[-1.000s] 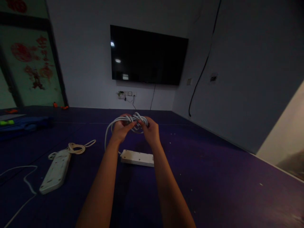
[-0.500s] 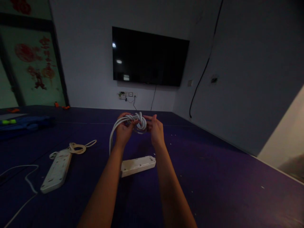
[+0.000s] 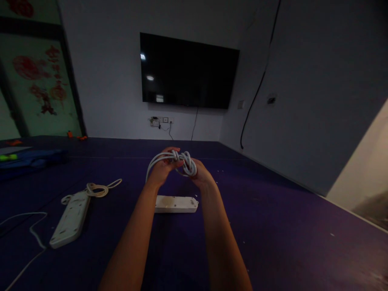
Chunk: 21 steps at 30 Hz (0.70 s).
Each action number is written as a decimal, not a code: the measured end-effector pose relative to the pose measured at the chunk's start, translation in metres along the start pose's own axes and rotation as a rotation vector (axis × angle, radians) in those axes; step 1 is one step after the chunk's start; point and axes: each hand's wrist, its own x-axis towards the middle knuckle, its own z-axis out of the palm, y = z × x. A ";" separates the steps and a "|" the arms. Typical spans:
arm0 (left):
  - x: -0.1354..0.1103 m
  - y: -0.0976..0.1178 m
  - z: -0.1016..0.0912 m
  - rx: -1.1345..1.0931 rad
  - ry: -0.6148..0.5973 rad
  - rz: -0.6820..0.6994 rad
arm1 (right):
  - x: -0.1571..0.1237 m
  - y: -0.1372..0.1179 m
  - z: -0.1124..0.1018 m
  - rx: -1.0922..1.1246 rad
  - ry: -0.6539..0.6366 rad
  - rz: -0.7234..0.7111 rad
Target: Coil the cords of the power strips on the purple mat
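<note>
A white power cord (image 3: 188,165), looped and knotted into a bundle, is held up between my two hands. My left hand (image 3: 163,169) is closed around the left side of the bundle, its thumb across the strands. At the right end, my right hand (image 3: 201,173) grips the coils from behind, with most of its fingers hidden by the cord. Strands arch over my left wrist and drop behind my forearm. Below the hands a white power strip (image 3: 177,205) lies on the purple surface, its left end covered by my left forearm.
Left of me lies a second white power strip (image 3: 71,218) with its cream cord (image 3: 101,190) coiled at the far end. A thin white cable (image 3: 38,234) curves beside it. Dark blue cloth (image 3: 39,157) lies farther back. A television (image 3: 189,70) hangs on the wall ahead.
The knotted bundle has moved slightly right and down. My right hand, whose fingers were more extended, now wraps the bundle's right end. The nearer power strip has turned to lie more level across the view.
</note>
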 end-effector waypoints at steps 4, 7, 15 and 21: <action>0.000 0.001 0.000 -0.080 0.016 -0.093 | 0.008 0.009 0.001 -0.013 0.079 -0.035; 0.000 0.000 -0.001 -0.177 0.091 -0.114 | 0.016 0.016 0.005 -0.008 0.157 -0.097; 0.005 -0.002 -0.005 -0.413 0.194 -0.360 | 0.020 0.024 0.004 -0.146 0.556 -0.459; 0.010 -0.003 -0.002 -0.537 0.372 -0.506 | 0.012 0.017 0.001 -0.349 0.685 -0.597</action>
